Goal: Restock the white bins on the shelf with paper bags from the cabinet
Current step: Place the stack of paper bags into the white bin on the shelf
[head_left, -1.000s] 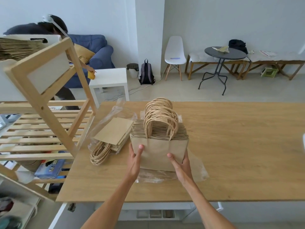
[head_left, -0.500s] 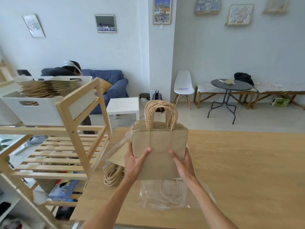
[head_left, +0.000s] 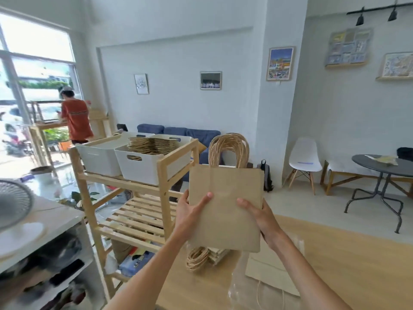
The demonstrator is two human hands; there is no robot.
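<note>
Both your hands, left (head_left: 190,211) and right (head_left: 260,214), grip the upright bag stack (head_left: 225,209); the bins (head_left: 143,163) sit up-left, nearer your left.

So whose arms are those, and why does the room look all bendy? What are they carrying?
The arms belong to a person wearing a wide camera on their head, so you see what they see, and the wide lens bends the edges. The left hand and right hand grip a stack of brown paper bags with rope handles, held up in the air. More bags lie on the wooden table below. To the left stands a wooden shelf with two white bins on top; the nearer bin already holds bags. Another person stands by the window.
</note>
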